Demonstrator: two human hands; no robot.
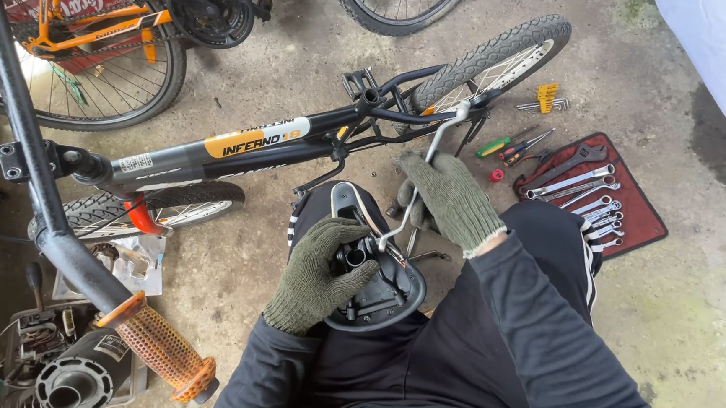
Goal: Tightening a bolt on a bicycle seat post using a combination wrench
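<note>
Gloves on, both hands were busy over an upturned bicycle saddle [375, 289] that rested on the person's lap at six o'clock. The left hand [317, 273] wrapped the saddle's underside near its clamp, grip closed around the black hardware there. The right hand [451, 199] sat higher, at about one o'clock from the saddle, grip closed on a bent chrome rod [419, 178] that ran from the saddle rails up toward the rear wheel [489, 60] of the black and orange bicycle [241, 142] lying on the concrete floor [288, 57].

Off at three o'clock, a red tool roll [631, 208] carried a row of combination spanners [594, 210], with screwdrivers [518, 145] and a yellow hex key set [546, 96] just above it. At seven o'clock an orange mesh handlebar grip [161, 351] poked in on a dark bar, above a tray of engine parts [76, 363].

Risk here, as I read it: the saddle was balanced on the thigh only, so a hard pull on the rod could twist it out of the left hand and onto the floor. Knit gloves may slip on smooth chrome, too. Any loose clamp bolt or nut could drop and roll under the frame; whether one was loose, I could not tell.
</note>
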